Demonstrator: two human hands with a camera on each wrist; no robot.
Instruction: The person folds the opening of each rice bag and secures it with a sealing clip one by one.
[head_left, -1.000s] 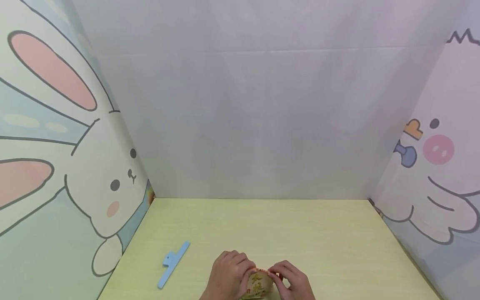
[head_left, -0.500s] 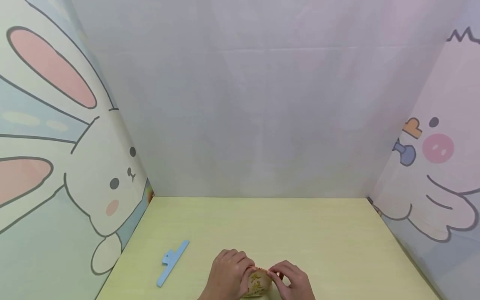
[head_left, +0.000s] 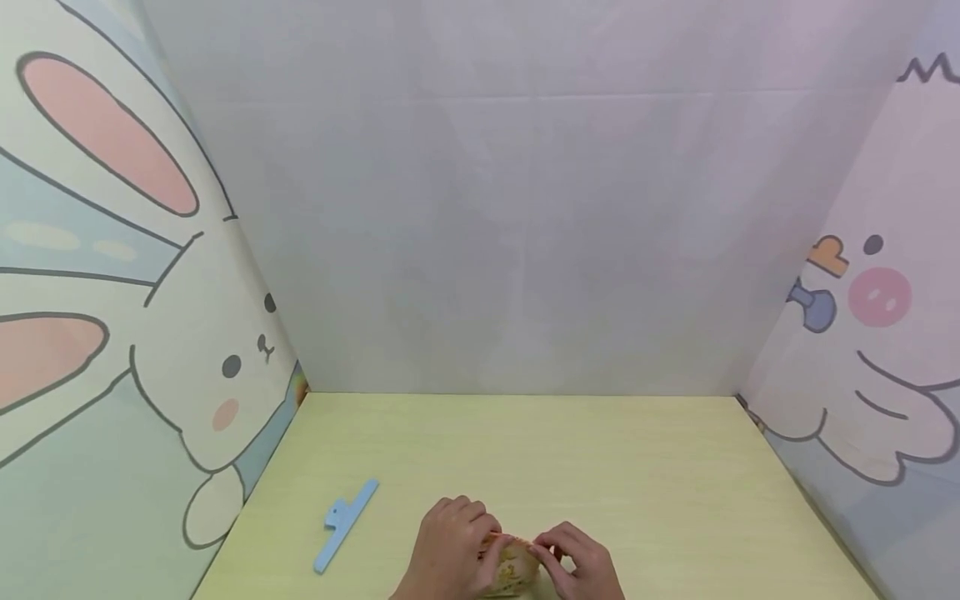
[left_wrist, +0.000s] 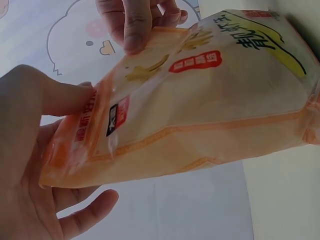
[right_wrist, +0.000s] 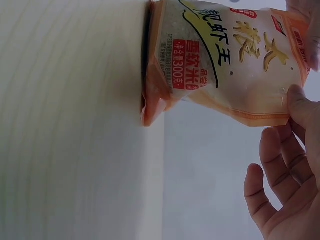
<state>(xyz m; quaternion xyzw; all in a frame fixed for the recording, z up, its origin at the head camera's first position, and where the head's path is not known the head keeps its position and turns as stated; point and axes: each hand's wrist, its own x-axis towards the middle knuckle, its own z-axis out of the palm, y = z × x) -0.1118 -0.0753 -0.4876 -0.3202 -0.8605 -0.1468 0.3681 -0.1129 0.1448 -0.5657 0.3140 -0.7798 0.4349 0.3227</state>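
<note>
A small plastic bag of rice (head_left: 517, 568) with orange edges, gold lettering and red labels stands at the near edge of the head view. In the right wrist view the bag (right_wrist: 225, 65) has its base on the table. My left hand (head_left: 450, 546) pinches one end of the bag's orange top edge between thumb and fingers. At the other end, my right hand (head_left: 581, 560) pinches the same edge with thumb and index finger; its remaining fingers (right_wrist: 271, 150) stay loosely bent off the bag. Whether the top is sealed I cannot tell.
A light blue bag clip (head_left: 345, 527) lies on the pale yellow table (head_left: 600, 467), left of the hands. A plain grey-white sheet (head_left: 517, 250) rises behind the table. Cartoon-printed sheets, with a rabbit (head_left: 210, 350) at left, stand along both sides.
Both hands have shifted slightly left with the bag's top edge, the left hand most. The bag's top now looks more tilted and its lettering less visible. The clip has stayed put.
</note>
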